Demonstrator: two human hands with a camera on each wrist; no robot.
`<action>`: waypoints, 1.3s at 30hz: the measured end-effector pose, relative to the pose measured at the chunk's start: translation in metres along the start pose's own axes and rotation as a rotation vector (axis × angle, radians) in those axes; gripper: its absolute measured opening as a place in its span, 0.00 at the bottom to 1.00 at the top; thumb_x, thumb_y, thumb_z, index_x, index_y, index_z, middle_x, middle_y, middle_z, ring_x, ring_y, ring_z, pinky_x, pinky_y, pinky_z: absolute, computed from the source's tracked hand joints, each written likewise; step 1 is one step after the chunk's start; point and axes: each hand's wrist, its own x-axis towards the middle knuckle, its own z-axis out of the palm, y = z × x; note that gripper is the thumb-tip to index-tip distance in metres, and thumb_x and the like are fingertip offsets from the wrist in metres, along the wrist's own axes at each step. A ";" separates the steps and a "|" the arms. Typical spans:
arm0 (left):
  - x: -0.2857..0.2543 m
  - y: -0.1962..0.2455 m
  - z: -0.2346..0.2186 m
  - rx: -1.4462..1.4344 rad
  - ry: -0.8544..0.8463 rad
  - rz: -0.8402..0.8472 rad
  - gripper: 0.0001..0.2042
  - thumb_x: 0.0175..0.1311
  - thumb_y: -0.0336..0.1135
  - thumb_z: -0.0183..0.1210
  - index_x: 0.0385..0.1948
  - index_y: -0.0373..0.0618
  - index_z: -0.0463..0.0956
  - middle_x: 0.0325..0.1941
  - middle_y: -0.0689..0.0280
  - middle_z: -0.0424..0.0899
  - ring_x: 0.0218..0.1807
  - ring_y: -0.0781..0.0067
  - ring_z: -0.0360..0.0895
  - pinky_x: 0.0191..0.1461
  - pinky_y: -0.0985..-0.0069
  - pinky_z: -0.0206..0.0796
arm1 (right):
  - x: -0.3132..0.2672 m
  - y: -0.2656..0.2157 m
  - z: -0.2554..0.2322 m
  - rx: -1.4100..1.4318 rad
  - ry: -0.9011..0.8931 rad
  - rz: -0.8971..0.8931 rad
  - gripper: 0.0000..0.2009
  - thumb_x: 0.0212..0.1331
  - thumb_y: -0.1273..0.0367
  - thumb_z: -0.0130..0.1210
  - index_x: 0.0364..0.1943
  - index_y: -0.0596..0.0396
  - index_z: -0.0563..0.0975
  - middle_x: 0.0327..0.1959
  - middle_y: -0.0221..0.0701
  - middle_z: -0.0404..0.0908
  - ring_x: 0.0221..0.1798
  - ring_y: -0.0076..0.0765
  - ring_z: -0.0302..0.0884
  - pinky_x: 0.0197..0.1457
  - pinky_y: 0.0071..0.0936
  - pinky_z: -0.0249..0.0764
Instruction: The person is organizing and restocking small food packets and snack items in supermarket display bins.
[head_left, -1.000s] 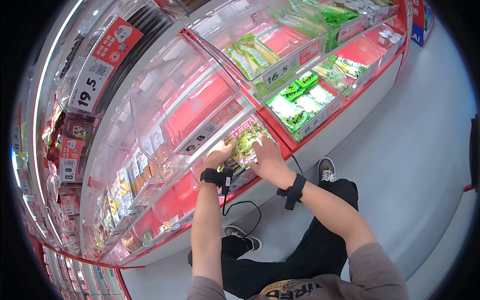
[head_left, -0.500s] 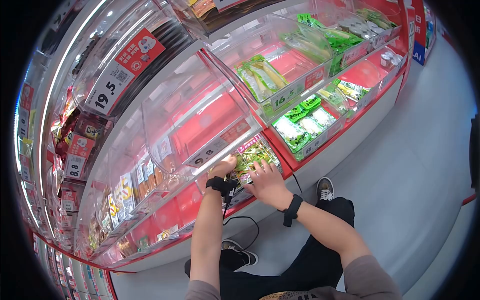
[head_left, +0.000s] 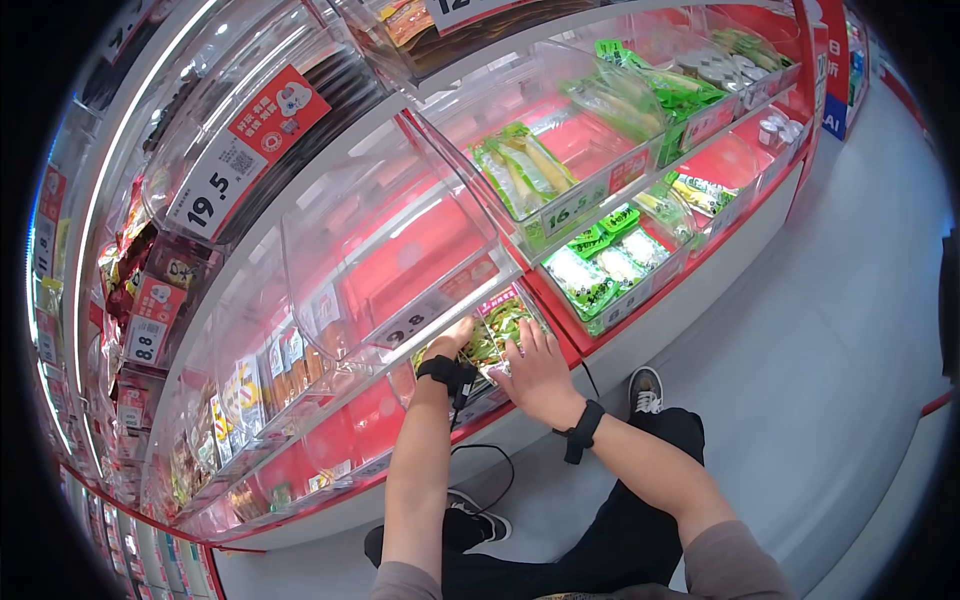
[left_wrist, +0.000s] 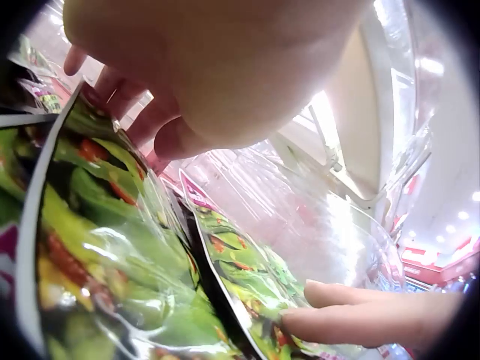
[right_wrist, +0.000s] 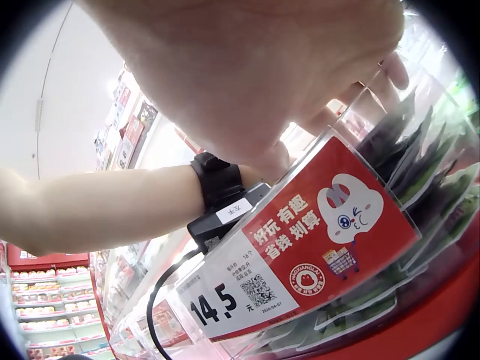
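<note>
Clear packets (head_left: 500, 328) printed with green vegetables and red chillies stand in a low shelf bin. My left hand (head_left: 452, 340) is at the left packets. In the left wrist view, its fingers (left_wrist: 135, 109) reach behind the top edge of a leaning packet (left_wrist: 112, 247), their tips hidden. The thumb stays on the near side, right at that edge. My right hand (head_left: 542, 375) rests over the packet beside it, fingers extended; in the left wrist view two of these fingertips touch the second packet (left_wrist: 236, 262). The right palm (right_wrist: 255, 82) hangs over the bin's clear front.
A 14.5 price card (right_wrist: 300, 255) covers the bin front. Above the left hand juts a clear bin with a 9.8 tag (head_left: 408, 325). Green-and-white packs (head_left: 600, 268) fill the bin to the right. A cable (head_left: 492, 450) hangs from the left wrist strap.
The packet between my hands has gone lower into the bin. My right hand has slid down its front, and my left hand has shifted slightly along the packets. The head view has shifted too.
</note>
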 end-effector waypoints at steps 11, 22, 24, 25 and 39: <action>-0.023 -0.036 -0.009 0.029 0.001 -0.066 0.27 0.67 0.54 0.38 0.59 0.44 0.66 0.63 0.49 0.66 0.66 0.47 0.59 0.69 0.59 0.48 | -0.003 -0.010 0.011 0.141 -0.075 -0.221 0.23 0.58 0.55 0.53 0.52 0.55 0.70 0.57 0.44 0.69 0.62 0.45 0.63 0.60 0.45 0.57; -0.036 -0.049 -0.004 -0.003 0.077 -0.065 0.30 0.67 0.53 0.41 0.62 0.38 0.61 0.62 0.42 0.65 0.66 0.47 0.60 0.69 0.62 0.50 | -0.004 -0.014 0.007 0.192 -0.103 -0.380 0.20 0.58 0.54 0.53 0.46 0.55 0.73 0.48 0.36 0.73 0.56 0.39 0.67 0.57 0.40 0.58; -0.041 -0.049 -0.004 -0.072 0.043 -0.068 0.31 0.66 0.53 0.44 0.63 0.39 0.58 0.63 0.42 0.63 0.67 0.45 0.59 0.69 0.60 0.50 | -0.004 -0.014 0.008 0.210 -0.130 -0.370 0.20 0.58 0.55 0.53 0.48 0.55 0.72 0.50 0.37 0.73 0.57 0.39 0.66 0.58 0.40 0.57; -0.044 -0.052 -0.001 -0.125 0.029 -0.055 0.31 0.65 0.53 0.45 0.64 0.41 0.58 0.65 0.44 0.62 0.67 0.44 0.59 0.69 0.57 0.50 | -0.003 -0.014 0.006 0.220 -0.161 -0.356 0.20 0.58 0.56 0.53 0.49 0.55 0.72 0.52 0.38 0.72 0.58 0.39 0.66 0.59 0.40 0.56; -0.098 -0.017 0.035 0.084 0.536 0.186 0.27 0.61 0.48 0.52 0.55 0.36 0.68 0.62 0.47 0.66 0.66 0.48 0.59 0.65 0.47 0.47 | 0.013 -0.006 0.012 -0.095 -0.079 0.200 0.28 0.50 0.56 0.59 0.52 0.60 0.70 0.57 0.53 0.68 0.58 0.55 0.66 0.59 0.43 0.65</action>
